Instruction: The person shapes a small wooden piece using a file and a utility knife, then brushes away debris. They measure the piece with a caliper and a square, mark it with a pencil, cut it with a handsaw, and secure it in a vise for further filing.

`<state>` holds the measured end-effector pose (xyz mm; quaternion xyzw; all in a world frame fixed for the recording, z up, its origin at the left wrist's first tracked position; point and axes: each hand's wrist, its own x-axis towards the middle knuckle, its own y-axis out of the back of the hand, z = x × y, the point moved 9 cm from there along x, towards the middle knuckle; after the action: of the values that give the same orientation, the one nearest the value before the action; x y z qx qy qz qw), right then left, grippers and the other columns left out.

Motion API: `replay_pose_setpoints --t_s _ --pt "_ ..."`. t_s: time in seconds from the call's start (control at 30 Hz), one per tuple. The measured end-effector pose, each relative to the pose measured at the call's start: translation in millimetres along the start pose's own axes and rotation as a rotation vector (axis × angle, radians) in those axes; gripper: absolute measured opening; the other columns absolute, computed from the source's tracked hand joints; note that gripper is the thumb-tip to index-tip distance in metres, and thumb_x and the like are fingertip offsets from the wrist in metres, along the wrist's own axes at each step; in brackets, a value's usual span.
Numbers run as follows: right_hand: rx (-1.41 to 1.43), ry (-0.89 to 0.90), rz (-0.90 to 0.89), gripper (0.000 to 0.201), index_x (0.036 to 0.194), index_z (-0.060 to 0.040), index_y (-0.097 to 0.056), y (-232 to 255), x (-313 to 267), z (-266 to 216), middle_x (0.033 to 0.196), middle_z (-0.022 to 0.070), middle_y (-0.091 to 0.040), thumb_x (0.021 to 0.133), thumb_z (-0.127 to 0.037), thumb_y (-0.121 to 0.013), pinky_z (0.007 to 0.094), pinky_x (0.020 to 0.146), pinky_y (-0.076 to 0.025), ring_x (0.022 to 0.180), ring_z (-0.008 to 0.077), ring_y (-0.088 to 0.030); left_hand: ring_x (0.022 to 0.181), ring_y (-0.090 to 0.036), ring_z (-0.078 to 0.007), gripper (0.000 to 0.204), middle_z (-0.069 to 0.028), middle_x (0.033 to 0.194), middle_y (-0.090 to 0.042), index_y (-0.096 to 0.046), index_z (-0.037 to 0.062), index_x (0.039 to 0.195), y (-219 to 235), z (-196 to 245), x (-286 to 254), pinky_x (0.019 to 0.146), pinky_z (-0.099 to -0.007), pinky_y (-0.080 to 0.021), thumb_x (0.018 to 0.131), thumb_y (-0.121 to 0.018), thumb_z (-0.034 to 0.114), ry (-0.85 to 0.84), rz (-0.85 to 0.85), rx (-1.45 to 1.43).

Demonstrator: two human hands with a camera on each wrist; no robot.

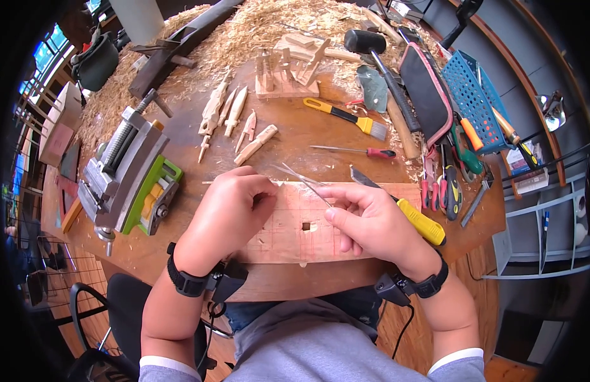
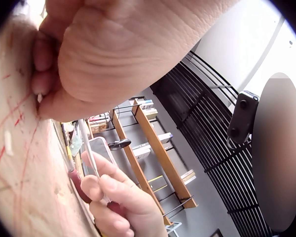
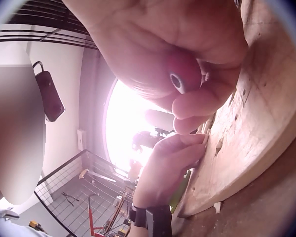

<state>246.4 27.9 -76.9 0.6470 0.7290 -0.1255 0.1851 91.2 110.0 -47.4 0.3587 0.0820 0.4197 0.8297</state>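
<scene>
Lying flat on the table (image 1: 295,291), the board (image 1: 285,243) fills the middle of the frame, its long axis running left to right between the hands and its face crossed by red lines. A small square hole (image 1: 306,226) pierces it near the centre of the frame, and this is the relation that seems to matter most: the right hand (image 1: 369,219) is the nearer one, its fingers just beside the hole on the right, while the left hand (image 1: 228,207) lies farther off on the other side. The right hand has its fingers curled round a slim tool (image 2: 88,146), whose red handle (image 3: 184,70) sits in the palm; in the head view the shaft slants toward the upper left, so the tip points past the board's upper edge and away from the hole. The left hand rests over the board's left part, fingertips drawn together; in the left wrist view they appear to pinch a pale sliver (image 2: 39,98) right at the wood, though it is too small to be sure. Near the board's right end lies a yellow cutter (image 1: 421,221), slanting from lower right to upper left. Above the board, right of centre, a screwdriver (image 1: 379,153) lies nearly level, with a brush (image 1: 349,118) above it; a vise (image 1: 129,175) stands at left.
</scene>
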Motion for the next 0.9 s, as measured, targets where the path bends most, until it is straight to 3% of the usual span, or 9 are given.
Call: replay_pose_setpoints --t_s 0.13,0.2,0.33,0.43,0.5,0.53,0.6,0.9 --pt "0.023 -0.026 0.003 0.036 0.132 -0.0008 -0.059 -0.9 -0.9 11.4 0.074 -0.0002 -0.061 0.097 -0.010 -0.059 0.0223 0.049 -0.051 0.056 0.0062 -0.059 0.069 -0.064 -0.0233 0.013 -0.0138 0.078 -0.063 -0.070 -0.0038 0.090 -1.2 -6.7 -0.9 0.065 -0.0322 -0.051 0.077 -0.071 -0.002 0.060 0.001 -0.042" --pt "-0.046 -0.006 0.040 0.032 0.129 -0.0009 -0.061 -0.9 -2.0 8.6 0.077 -0.0009 -0.062 0.098 -0.010 -0.059 0.0183 0.050 -0.049 0.060 0.0045 -0.062 0.069 -0.064 -0.0222 0.013 -0.0135 0.078 -0.063 -0.070 -0.0039 0.090 -0.3 -7.2 -1.0 0.065 -0.0318 -0.051 0.077 -0.070 -0.002 0.073 0.006 -0.048" --pt "-0.052 -0.004 0.044 0.030 0.127 0.0002 -0.062 -1.6 1.0 13.8 0.076 -0.0013 -0.062 0.098 -0.009 -0.059 0.0202 0.054 -0.051 0.063 0.0051 -0.062 0.068 -0.063 -0.0218 0.014 -0.0137 0.078 -0.062 -0.070 -0.0040 0.090 -0.4 -6.2 0.0 0.064 -0.0318 -0.050 0.077 -0.070 -0.002 0.079 -0.013 -0.040" --pt "-0.189 0.107 0.054 0.028 0.124 0.0012 -0.064 -3.0 3.5 9.9 0.077 -0.0007 -0.062 0.098 -0.008 -0.059 0.0222 0.057 -0.051 0.064 0.0056 -0.061 0.069 -0.063 -0.0224 0.014 -0.0140 0.077 -0.062 -0.070 -0.0038 0.091 -1.2 -6.8 -0.2 0.064 -0.0321 -0.049 0.077 -0.070 -0.002 0.073 -0.020 -0.030" --pt "-0.385 0.330 0.184 0.024 0.112 0.0016 -0.069 2.2 0.6 -9.0 0.084 0.0183 -0.070 0.091 -0.008 -0.062 0.0358 0.070 -0.054 0.073 0.0270 -0.069 0.069 -0.063 -0.0229 0.014 -0.0142 0.077 -0.062 -0.070 -0.0037 0.091 -0.9 -7.2 -0.2 0.064 -0.0323 -0.049 0.077 -0.070 -0.002 0.074 -0.021 -0.031" --pt "-0.385 0.331 0.180 0.024 0.112 0.0016 -0.069 1.3 1.5 -9.1 0.084 0.0183 -0.070 0.091 -0.008 -0.062 0.0358 0.070 -0.054 0.073 0.0270 -0.069 0.069 -0.063 -0.0236 0.014 -0.0145 0.077 -0.062 -0.070 -0.0035 0.091 -0.7 -6.5 0.1 0.064 -0.0325 -0.049 0.077 -0.070 -0.001 0.075 -0.028 -0.021" --pt "-0.431 0.385 0.210 0.024 0.110 0.0016 -0.070 0.6 0.3 -13.2 0.092 0.0239 -0.069 0.089 -0.008 -0.062 0.0396 0.077 -0.054 0.083 0.0368 -0.069 0.070 -0.063 -0.0243 0.014 -0.0147 0.078 -0.062 -0.070 -0.0033 0.092 -1.2 -6.8 -0.3 0.064 -0.0326 -0.049 0.077 -0.070 -0.001 0.079 -0.038 -0.009" --pt "-0.513 0.537 0.195 0.021 0.106 0.0036 -0.069 -12.2 -1.1 -32.5 0.092 0.0241 -0.069 0.089 -0.004 -0.059 0.0411 0.074 -0.054 0.083 0.0381 -0.068 0.071 -0.064 -0.0295 0.011 -0.0157 0.078 -0.063 -0.071 -0.0028 0.089 -3.1 -4.0 -0.7 0.065 -0.0353 -0.050 0.078 -0.069 -0.002 0.028 0.001 0.006"
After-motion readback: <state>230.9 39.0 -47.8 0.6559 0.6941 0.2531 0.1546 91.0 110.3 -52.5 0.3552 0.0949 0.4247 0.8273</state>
